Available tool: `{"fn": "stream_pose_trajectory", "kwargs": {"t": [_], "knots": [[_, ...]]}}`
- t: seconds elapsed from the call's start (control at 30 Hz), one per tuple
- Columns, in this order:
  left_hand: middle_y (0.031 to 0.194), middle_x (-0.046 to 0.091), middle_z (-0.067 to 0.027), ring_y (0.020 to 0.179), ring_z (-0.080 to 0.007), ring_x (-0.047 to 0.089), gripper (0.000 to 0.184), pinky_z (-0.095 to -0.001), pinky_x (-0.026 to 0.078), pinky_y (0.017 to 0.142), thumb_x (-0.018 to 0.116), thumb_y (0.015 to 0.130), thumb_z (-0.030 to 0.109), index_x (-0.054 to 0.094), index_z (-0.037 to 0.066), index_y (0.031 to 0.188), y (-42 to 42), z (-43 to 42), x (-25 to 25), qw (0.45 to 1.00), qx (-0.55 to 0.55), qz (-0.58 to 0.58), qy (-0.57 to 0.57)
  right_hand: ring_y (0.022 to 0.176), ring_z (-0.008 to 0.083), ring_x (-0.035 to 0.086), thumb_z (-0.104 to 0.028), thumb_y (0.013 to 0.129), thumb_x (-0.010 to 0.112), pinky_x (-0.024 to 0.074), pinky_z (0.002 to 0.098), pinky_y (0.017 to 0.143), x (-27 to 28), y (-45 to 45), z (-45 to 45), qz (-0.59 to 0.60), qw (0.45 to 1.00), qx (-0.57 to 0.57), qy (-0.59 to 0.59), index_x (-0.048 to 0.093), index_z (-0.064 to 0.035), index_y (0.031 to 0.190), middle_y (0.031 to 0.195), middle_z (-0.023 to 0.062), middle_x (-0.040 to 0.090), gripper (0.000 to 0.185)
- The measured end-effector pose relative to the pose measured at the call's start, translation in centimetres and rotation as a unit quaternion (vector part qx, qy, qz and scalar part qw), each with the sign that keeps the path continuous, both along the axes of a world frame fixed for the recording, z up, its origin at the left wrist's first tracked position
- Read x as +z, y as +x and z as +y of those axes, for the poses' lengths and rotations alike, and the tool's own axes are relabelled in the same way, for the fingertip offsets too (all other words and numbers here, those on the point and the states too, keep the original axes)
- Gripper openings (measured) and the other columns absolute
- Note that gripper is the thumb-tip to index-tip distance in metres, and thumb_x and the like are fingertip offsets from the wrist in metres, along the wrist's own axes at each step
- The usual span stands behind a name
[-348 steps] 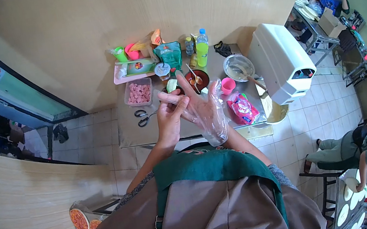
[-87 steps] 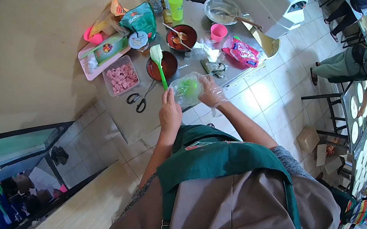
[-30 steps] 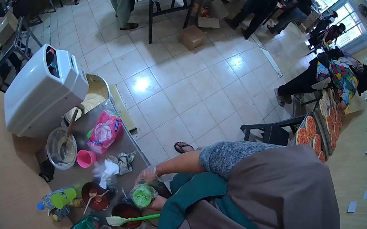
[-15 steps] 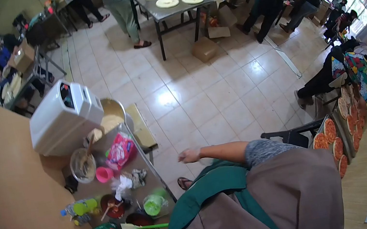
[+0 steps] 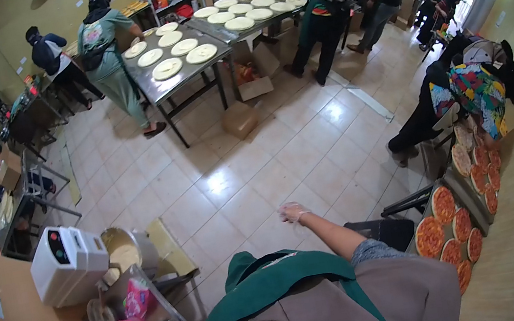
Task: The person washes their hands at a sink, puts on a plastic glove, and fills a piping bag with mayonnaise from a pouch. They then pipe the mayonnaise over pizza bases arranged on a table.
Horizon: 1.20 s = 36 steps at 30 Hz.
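Note:
My right hand (image 5: 292, 213), in a clear plastic glove, is held out over the tiled floor in front of my body. Its fingers look loosely bent and apart, and I see nothing in them. It touches no surface. Nearest on the right are a dark seat (image 5: 383, 234) and a board of round flat breads with red topping (image 5: 443, 204). My left hand is not in view. A green apron (image 5: 277, 274) covers my front.
On my left are a white mixer (image 5: 67, 262), a metal bowl of dough (image 5: 126, 256) and a pink bag (image 5: 134, 299). Ahead, metal tables (image 5: 152, 93) hold pale dough rounds. A cardboard box (image 5: 241, 119) sits on the floor. Several people work around; one bends (image 5: 474, 84) at the right.
My view has tilted up and swung, so the far tables and people show more fully and the left table shows less. My right hand now appears further right, its forearm more raised.

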<state>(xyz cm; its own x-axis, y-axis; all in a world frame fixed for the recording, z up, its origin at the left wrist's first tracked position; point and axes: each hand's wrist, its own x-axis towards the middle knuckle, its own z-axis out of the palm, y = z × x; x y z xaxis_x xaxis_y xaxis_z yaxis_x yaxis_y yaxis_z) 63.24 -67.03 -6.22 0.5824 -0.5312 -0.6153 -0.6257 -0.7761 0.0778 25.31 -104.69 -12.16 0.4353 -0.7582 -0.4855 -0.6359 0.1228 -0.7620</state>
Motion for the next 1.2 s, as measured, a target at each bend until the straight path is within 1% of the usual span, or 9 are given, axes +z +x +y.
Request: {"fn": "stream_pose_trajectory", "kwargs": {"t": [0.1,0.37,0.53,0.73,0.8,0.87,0.97,1.13,1.2], "knots": [[0.121,0.061,-0.0131,0.120,-0.0274,0.052,0.047,-0.0515,0.036,0.100,0.053,0.090,0.042,0.059,0.009,0.123,-2.1,-9.2,0.2,0.993,-0.112,0.030,0.029,0.077,0.0115,0.063,-0.036,0.088,0.061,0.0503,0.0275,0.061,10.2,1.4,-5.5,-0.080,0.980,-0.135,0.124,0.062,-0.0083,0.108,0.092,0.0030,0.065,0.034],[0.123,0.061,-0.0126,0.123,-0.0274,0.051,0.050,-0.0535,0.033,0.102,0.051,0.091,0.046,0.057,0.010,0.125,-6.1,-34.2,1.8,0.905,-0.423,-0.028,0.031,0.085,0.0130,0.064,-0.035,0.089,0.060,0.0512,0.0292,0.068,9.5,-4.5,-18.8,-0.199,0.932,-0.266,0.143,0.062,-0.0103,0.110,0.095,0.0036,0.065,0.033],[0.135,0.051,-0.0152,0.132,-0.0351,0.040,0.062,-0.0648,0.016,0.108,0.058,0.088,0.045,0.044,0.011,0.137,-9.9,-57.1,3.6,0.814,-0.540,0.033,-0.211,0.078,0.0189,0.065,-0.025,0.088,0.058,0.0530,0.0325,0.064,3.8,-17.6,-19.5,0.065,0.974,-0.189,0.104,0.061,-0.0071,0.105,0.092,0.0066,0.064,0.025],[0.135,0.052,-0.0149,0.128,-0.0327,0.044,0.054,-0.0603,0.019,0.109,0.059,0.088,0.039,0.050,0.010,0.132,-20.4,-78.2,8.4,0.843,-0.411,0.243,-0.248,0.084,0.0257,0.063,-0.026,0.086,0.060,0.0524,0.0384,0.073,-0.9,-31.3,-17.4,0.010,0.793,-0.538,0.285,0.062,-0.0032,0.103,0.091,0.0118,0.063,0.028],[0.135,0.052,-0.0144,0.128,-0.0312,0.045,0.052,-0.0597,0.020,0.109,0.058,0.089,0.039,0.051,0.010,0.132,-23.1,-82.4,6.3,0.857,-0.382,0.196,-0.285,0.087,0.0273,0.063,-0.027,0.087,0.056,0.0510,0.0397,0.076,0.1,-34.1,-21.1,0.077,0.815,-0.482,0.314,0.063,-0.0040,0.101,0.095,0.0123,0.064,0.027],[0.133,0.053,-0.0150,0.125,-0.0320,0.048,0.053,-0.0550,0.026,0.108,0.058,0.088,0.042,0.052,0.011,0.131,-23.9,-81.2,4.0,0.894,-0.319,0.145,-0.280,0.090,0.0289,0.062,-0.028,0.088,0.053,0.0496,0.0411,0.079,1.2,-36.2,-28.0,0.258,0.926,-0.149,0.233,0.063,-0.0048,0.099,0.098,0.0129,0.065,0.028],[0.130,0.055,-0.0171,0.120,-0.0339,0.052,0.059,-0.0490,0.033,0.106,0.058,0.086,0.045,0.051,0.010,0.132,-23.0,-77.4,-3.8,0.977,-0.113,0.139,-0.116,0.095,0.0314,0.061,-0.030,0.089,0.047,0.0475,0.0432,0.084,3.4,-36.4,-41.2,0.367,0.908,0.193,0.055,0.064,-0.0061,0.096,0.103,0.0138,0.066,0.030],[0.109,0.065,-0.0235,0.106,-0.0403,0.060,0.055,-0.0456,0.046,0.091,0.059,0.083,0.049,0.067,-0.001,0.105,-22.1,-67.0,-2.8,0.978,0.067,0.176,0.093,0.079,0.0301,0.064,-0.034,0.089,0.047,0.0489,0.0406,0.072,3.4,-32.1,-63.3,0.234,0.960,0.078,-0.136,0.064,-0.0059,0.088,0.083,0.0136,0.067,0.033],[0.118,0.061,-0.0215,0.110,-0.0375,0.058,0.055,-0.0443,0.045,0.095,0.059,0.086,0.043,0.058,0.001,0.122,-21.7,-61.9,-8.2,0.978,0.138,0.122,0.101,0.075,0.0306,0.063,-0.036,0.088,0.050,0.0493,0.0402,0.071,4.1,-29.1,-71.3,0.218,0.959,0.074,-0.162,0.065,-0.0071,0.090,0.076,0.0137,0.066,0.032]]}}
